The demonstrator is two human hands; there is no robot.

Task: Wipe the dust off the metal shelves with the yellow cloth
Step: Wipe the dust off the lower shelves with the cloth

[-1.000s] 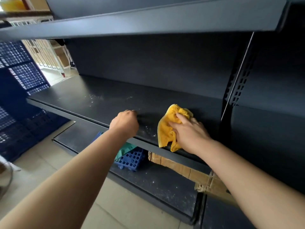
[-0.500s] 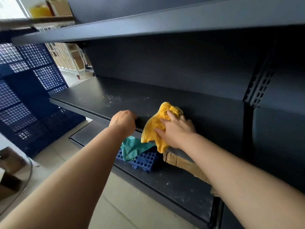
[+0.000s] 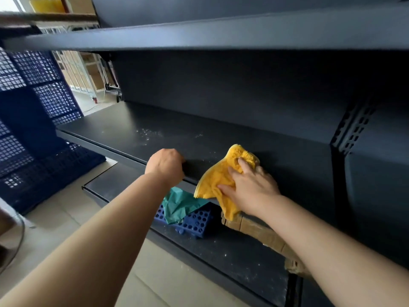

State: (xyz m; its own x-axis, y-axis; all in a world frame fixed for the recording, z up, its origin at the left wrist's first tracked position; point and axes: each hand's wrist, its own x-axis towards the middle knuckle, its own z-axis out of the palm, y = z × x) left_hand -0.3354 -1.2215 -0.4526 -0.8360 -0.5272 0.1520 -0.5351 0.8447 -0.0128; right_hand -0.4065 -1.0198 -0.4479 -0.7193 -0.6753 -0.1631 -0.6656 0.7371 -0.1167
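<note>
Yellow cloth (image 3: 218, 176) lies on the middle metal shelf (image 3: 124, 127) near its front edge, lower corner hanging over the lip. Right hand (image 3: 250, 189) flat on top, fingers spread, pressing the cloth down. Left hand (image 3: 164, 162) at the shelf's front edge beside the cloth, fingers curled and hidden; cannot tell if it grips the lip. White dust specks (image 3: 148, 132) further back-left on the shelf. Bottom shelf (image 3: 232, 260) carries a blue perforated block (image 3: 197, 223), a teal rag (image 3: 179, 202) draped on it, and cardboard (image 3: 254, 228). Blue crates (image 3: 44, 103) at left.
</note>
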